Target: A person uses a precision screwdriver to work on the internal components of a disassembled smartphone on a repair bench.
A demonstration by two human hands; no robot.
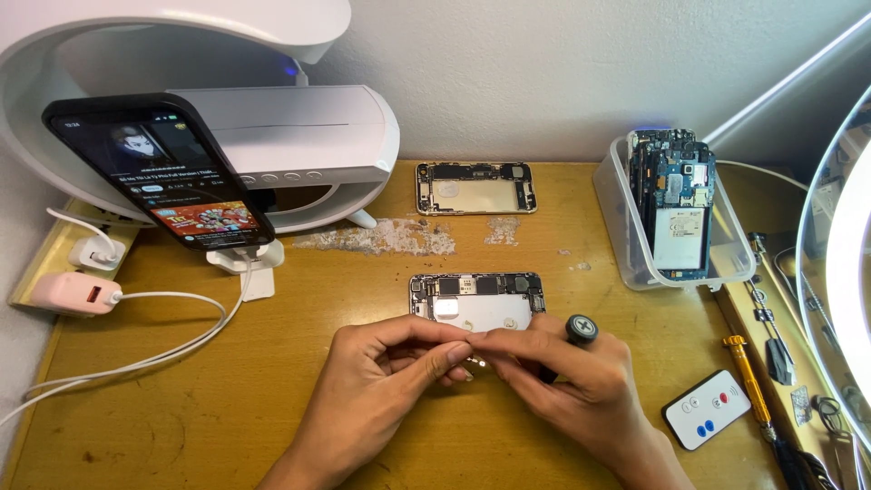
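Pinching something tiny, too small to identify, between left hand and right hand, right also closed around screwdriver, just before opened phone on desk. Probably light, fragile; best gripped by its edges.

Both forearms enter from the bottom edge, the left from about 7 o'clock and the right from about 5 o'clock, and they meet in the middle. The left hand is palm down, with thumb and index finger pinched together and pointing to 3 o'clock. The right hand is curled, its fingertips touching those of the left hand.
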